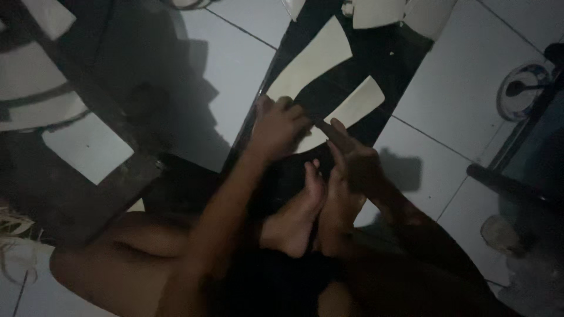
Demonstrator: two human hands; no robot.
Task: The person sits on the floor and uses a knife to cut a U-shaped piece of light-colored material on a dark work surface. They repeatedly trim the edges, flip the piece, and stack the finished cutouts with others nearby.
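A long black sheet [388,58] lies on the pale tiled floor, running away from my bare feet [311,205]. Cream pattern pieces rest on it: a large curved one [314,61] and a narrower one [358,105]. My left hand [276,126] presses with bent fingers on the near end of the large piece, at the sheet's left edge. My right hand [352,161] is just right of it, fingers drawn together around a thin dark tool [326,129] whose tip meets the near end of the narrower piece. The light is dim and the tool is hard to make out.
More cream pieces [376,12] lie at the sheet's far end. Dark material with other cream pieces [88,147] covers the floor at left. A round dish with a spoon [523,91] sits at right beside dark furniture [529,170]. A sandal [499,235] lies lower right.
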